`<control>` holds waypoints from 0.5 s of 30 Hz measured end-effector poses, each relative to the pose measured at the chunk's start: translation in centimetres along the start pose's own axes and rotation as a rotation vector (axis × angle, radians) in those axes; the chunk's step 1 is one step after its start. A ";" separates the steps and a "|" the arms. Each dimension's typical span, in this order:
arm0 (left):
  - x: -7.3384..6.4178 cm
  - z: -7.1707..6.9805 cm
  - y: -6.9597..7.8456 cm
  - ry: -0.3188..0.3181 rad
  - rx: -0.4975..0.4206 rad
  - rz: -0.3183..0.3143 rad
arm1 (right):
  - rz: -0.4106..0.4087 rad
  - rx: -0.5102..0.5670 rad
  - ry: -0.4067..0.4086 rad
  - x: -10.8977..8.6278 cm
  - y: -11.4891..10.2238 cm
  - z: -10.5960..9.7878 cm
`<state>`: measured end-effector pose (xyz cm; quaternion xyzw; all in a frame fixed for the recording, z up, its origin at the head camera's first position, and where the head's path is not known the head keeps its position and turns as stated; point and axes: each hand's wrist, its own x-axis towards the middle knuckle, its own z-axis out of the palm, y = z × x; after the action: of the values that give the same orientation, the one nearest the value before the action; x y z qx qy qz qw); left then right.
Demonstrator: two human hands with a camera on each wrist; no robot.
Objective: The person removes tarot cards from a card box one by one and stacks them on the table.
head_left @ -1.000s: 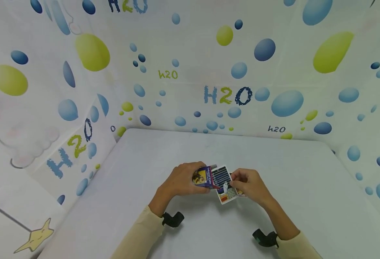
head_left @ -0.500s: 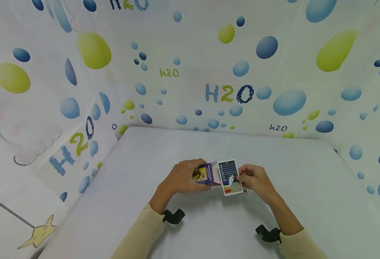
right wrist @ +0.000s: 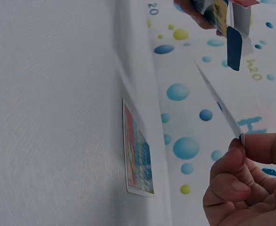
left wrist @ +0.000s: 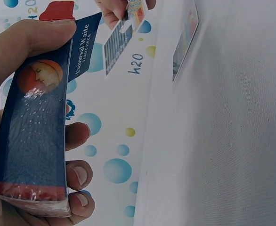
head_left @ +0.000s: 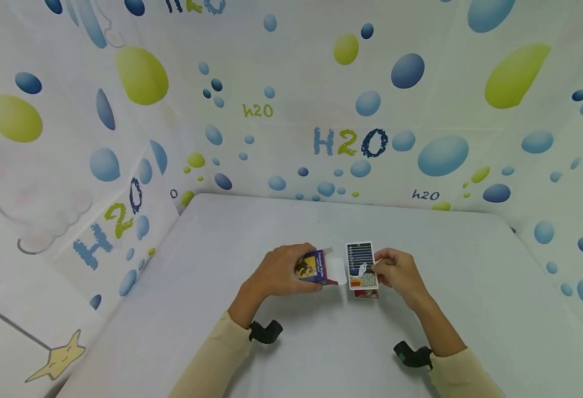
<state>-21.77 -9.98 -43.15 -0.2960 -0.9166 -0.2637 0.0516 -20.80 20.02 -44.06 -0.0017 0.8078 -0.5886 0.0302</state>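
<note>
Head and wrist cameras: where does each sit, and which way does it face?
Head: on the person's head, facing forward and down; table, patterned backdrop, left hand, right hand and sleeves show.
Left wrist: worn there, facing the box in the left hand; part of the right hand shows beyond.
Right wrist: worn there, facing the held card pinched by the right hand; part of the left hand shows up top.
Shared: both wrist views catch the box, the held card and another card on the table.
</note>
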 end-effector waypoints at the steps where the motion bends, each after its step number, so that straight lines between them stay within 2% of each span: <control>1: -0.1 0.0 0.0 -0.001 0.002 -0.005 | 0.009 -0.005 0.006 0.0 0.0 0.0; 7: -0.1 -0.1 -0.1 -0.007 0.006 -0.016 | 0.059 -0.060 0.035 0.3 0.1 -0.2; 15: -0.1 -0.1 0.1 -0.011 -0.001 -0.025 | 0.115 -0.089 0.019 0.6 0.9 -0.2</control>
<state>-21.69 -9.99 -43.06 -0.2861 -0.9203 -0.2633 0.0433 -21.41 20.52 -44.88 0.0490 0.8321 -0.5496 0.0565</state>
